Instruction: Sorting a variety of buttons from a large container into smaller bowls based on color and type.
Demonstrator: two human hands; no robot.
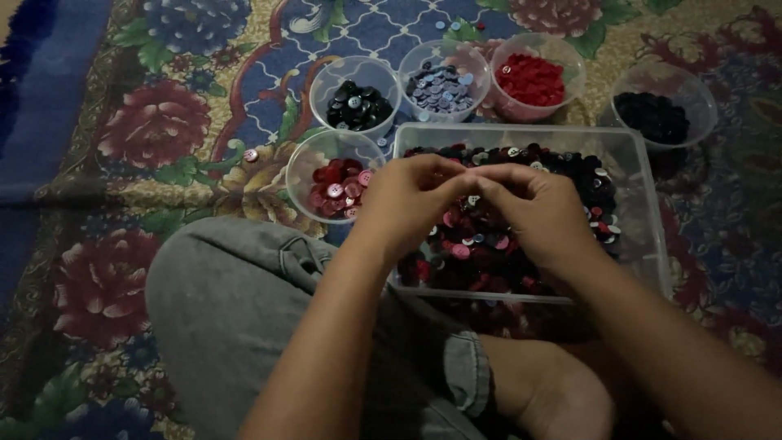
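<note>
Left hand point(407, 200) and right hand point(533, 208) fingertips meeting, pinching something too small to tell, above clear rectangular plastic tub point(643, 212) of mixed buttons point(481, 244)

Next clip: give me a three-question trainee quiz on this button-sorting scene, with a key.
1. True or false: both hands meet over the clear rectangular bin of mixed buttons.
2. How many round clear cups stand around the bin?
3. Which cup lies nearest the left hand: A) the maroon and pink button cup, B) the bright red button cup, C) the far-right dark button cup?

Key: 1. True; the right hand touches fingertips with the left above it. 2. Five. 3. A.
</note>
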